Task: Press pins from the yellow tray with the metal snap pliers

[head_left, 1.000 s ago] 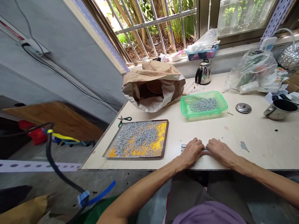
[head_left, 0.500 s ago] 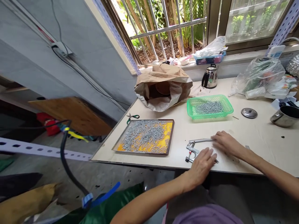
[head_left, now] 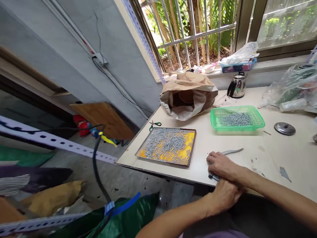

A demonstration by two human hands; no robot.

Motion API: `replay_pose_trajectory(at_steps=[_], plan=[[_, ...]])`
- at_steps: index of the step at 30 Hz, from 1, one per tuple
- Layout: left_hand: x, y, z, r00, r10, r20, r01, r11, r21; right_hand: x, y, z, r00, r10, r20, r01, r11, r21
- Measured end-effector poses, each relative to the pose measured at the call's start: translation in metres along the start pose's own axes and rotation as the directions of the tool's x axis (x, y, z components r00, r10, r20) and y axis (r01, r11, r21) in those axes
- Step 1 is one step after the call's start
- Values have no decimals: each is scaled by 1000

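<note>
My right hand (head_left: 224, 167) is closed over the head of a metal lever tool (head_left: 231, 152) near the table's front edge. The tool's long flat arm sticks out to the right beyond my fingers, and a dark end shows below them. Just under my right wrist, my left hand (head_left: 226, 194) is curled at the table edge. Its fingertips are hidden, so I cannot make out what they grip. To the left lies a shallow tray (head_left: 189, 158) with a yellow bottom, spread with many small metal pins (head_left: 170, 143).
A green plastic basket (head_left: 213, 120) with more metal pins stands behind my hands. Green-handled scissors (head_left: 155, 124), an open brown paper bag (head_left: 188, 87), a kettle (head_left: 238, 86), a round metal lid (head_left: 284, 128) and a flat metal piece (head_left: 284, 173) are also on the table (head_left: 247, 138).
My right hand has moved from the tool's upper arm onto its head. My left hand has drawn back to the table edge and curled up. The view has swung left.
</note>
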State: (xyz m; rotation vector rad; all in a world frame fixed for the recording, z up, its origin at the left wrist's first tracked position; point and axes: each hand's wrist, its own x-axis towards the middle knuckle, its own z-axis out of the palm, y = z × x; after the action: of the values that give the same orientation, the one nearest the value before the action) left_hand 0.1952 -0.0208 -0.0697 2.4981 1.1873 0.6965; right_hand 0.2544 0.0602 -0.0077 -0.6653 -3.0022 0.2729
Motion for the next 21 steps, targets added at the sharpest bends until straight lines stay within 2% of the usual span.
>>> replay_pose_trajectory(at_steps=[2, 4, 6, 8, 9, 10, 12, 13, 15, 16, 17, 21], plan=[[-3, -3, -1, 995, -5, -96, 10, 998, 57, 10, -4, 8, 1000, -20, -21, 20, 1000, 3], [-9, -9, -12, 984, -24, -177, 43, 993, 107, 17, -2, 10, 998, -19, -56, 20, 1000, 8], [-17, -20, -35, 974, -18, -228, 51, 989, 140, 22, 4, 4, 995, -7, -100, 9, 1000, 18], [-23, -36, -66, 959, -20, -283, 73, 981, 179, 24, 16, -12, 971, 49, -236, -35, 997, 61], [-25, -47, -83, 951, -39, -308, 104, 975, 198, 24, 25, -24, 937, 97, -335, -72, 994, 86], [-24, -58, -100, 930, -110, -351, 204, 948, 243, 24, 35, -38, 877, 156, -454, -119, 987, 110], [-18, -83, -129, 855, -323, -405, 462, 829, 315, 22, 56, -65, 750, 232, -619, -258, 965, 49], [-14, -96, -139, 826, -411, -387, 542, 767, 342, 20, 65, -76, 691, 259, -675, -361, 933, -11], [-6, -118, -150, 795, -543, -271, 605, 680, 414, 12, 77, -91, 631, 276, -725, -488, 868, -93], [-3, -127, -151, 789, -580, -205, 602, 662, 447, 7, 79, -93, 629, 273, -728, -505, 855, -116], [0, -134, -150, 787, -599, -149, 589, 656, 471, 0, 78, -91, 647, 263, -716, -489, 863, -125], [2, -150, -137, 801, -594, -71, 548, 681, 487, -32, 56, -54, 791, 227, -568, -304, 952, -43]])
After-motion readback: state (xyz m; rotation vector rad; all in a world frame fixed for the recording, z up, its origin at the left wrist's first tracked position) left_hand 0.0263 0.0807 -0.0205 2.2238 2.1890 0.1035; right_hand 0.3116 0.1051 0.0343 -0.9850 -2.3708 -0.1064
